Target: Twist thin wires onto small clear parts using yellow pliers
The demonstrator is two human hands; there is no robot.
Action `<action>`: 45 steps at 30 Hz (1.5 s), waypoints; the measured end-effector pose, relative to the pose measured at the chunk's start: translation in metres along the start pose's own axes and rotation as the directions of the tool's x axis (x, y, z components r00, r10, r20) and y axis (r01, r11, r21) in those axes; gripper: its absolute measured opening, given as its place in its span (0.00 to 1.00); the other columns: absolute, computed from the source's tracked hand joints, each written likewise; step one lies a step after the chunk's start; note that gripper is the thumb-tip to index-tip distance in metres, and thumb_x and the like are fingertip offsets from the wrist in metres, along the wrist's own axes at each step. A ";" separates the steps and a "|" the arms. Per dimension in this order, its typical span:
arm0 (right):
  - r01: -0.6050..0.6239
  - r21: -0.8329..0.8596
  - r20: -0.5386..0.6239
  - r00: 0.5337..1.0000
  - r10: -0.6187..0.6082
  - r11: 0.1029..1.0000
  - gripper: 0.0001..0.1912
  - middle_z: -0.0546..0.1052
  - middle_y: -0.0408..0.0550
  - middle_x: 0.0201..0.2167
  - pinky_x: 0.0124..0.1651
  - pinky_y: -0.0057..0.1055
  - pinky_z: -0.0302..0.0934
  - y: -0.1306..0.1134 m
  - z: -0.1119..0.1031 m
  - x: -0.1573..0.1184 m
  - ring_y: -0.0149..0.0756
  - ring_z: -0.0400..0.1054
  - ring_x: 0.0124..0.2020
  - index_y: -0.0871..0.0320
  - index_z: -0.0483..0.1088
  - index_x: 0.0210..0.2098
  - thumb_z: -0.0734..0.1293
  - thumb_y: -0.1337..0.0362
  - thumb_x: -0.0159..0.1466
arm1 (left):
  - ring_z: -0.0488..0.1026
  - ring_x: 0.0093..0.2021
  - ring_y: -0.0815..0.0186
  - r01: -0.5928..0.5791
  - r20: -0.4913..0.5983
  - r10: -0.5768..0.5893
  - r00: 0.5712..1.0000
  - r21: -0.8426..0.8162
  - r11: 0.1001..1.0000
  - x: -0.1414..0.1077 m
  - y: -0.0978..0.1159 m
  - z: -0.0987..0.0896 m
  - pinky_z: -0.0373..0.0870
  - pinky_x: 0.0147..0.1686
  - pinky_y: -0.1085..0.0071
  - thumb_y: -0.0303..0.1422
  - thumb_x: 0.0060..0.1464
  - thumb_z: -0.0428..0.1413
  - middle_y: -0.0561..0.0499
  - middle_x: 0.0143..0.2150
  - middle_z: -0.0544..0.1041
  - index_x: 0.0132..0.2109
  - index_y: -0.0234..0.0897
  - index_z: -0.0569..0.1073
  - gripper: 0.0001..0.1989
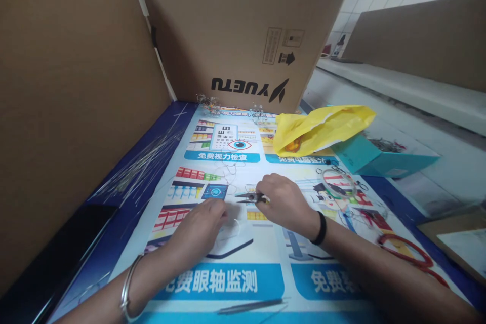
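My right hand [286,203] is wrapped round a pair of small pliers [248,197], whose jaws point left toward my other hand and stand apart. Across a short gap, my left hand [205,225] has its thumb and fingers pinched together; what lies between them is too fine to make out. A faint thin wire [238,223] curves just right of these fingertips. Both hands are over a printed poster sheet [261,243] spread on the table. Thin wire strands [226,169] lie on the sheet beyond the pliers.
Cardboard walls [235,25] stand behind and at left. Straight wires [138,167] and a black flat object [56,258] lie left. At right are a yellow bag [322,129], a teal box [387,157], a clear coil [337,184] and red rings [408,249]. A thin tool [250,307] lies in front.
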State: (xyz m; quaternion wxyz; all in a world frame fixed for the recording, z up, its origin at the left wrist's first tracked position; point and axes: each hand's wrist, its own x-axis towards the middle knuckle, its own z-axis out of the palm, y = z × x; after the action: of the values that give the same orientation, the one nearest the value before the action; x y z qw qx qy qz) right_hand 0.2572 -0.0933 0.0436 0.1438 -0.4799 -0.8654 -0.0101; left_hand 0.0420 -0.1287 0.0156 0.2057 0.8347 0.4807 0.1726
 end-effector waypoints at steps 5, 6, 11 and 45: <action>-0.008 0.448 0.098 0.994 -0.041 0.894 0.03 0.70 0.42 0.25 0.32 0.25 0.53 -0.012 0.007 -0.005 0.30 0.62 0.29 0.58 0.69 0.29 0.63 0.67 0.56 | 0.64 0.31 0.66 0.037 -0.132 -0.074 0.988 -0.264 0.964 0.000 0.008 -0.003 0.59 0.31 0.70 0.26 0.54 0.45 0.52 0.29 0.68 0.32 0.37 0.63 0.05; -0.029 0.484 0.125 0.992 -0.036 0.875 0.03 0.69 0.42 0.25 0.31 0.24 0.52 -0.015 0.006 -0.006 0.29 0.62 0.28 0.58 0.69 0.28 0.63 0.66 0.57 | 0.63 0.30 0.67 0.043 -0.151 -0.092 0.984 -0.304 0.952 0.000 0.009 -0.003 0.58 0.30 0.71 0.25 0.54 0.45 0.53 0.28 0.67 0.31 0.37 0.63 0.05; -0.107 0.499 0.145 0.989 0.039 0.860 0.02 0.69 0.40 0.25 0.30 0.24 0.50 -0.023 0.006 -0.009 0.29 0.61 0.28 0.57 0.68 0.29 0.65 0.66 0.55 | 0.60 0.26 0.70 0.111 -0.145 -0.227 0.963 -0.554 0.825 -0.001 0.012 -0.001 0.57 0.27 0.74 0.28 0.54 0.47 0.56 0.25 0.63 0.31 0.38 0.63 0.03; 0.124 0.168 -0.185 0.979 -0.092 0.978 0.03 0.67 0.45 0.24 0.35 0.31 0.49 -0.010 0.011 -0.008 0.34 0.58 0.32 0.59 0.66 0.24 0.64 0.68 0.54 | 0.70 0.29 0.70 0.203 0.119 -0.344 0.931 -0.955 0.219 0.003 0.014 -0.009 0.64 0.30 0.72 0.37 0.55 0.52 0.51 0.33 0.75 0.28 0.36 0.64 0.10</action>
State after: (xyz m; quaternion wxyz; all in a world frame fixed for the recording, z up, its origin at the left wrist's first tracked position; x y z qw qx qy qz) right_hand 0.2503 -0.1039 0.0321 0.2614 -0.4144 -0.8716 0.0175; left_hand 0.0498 -0.1307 0.0310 0.6629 0.4317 0.4293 0.4358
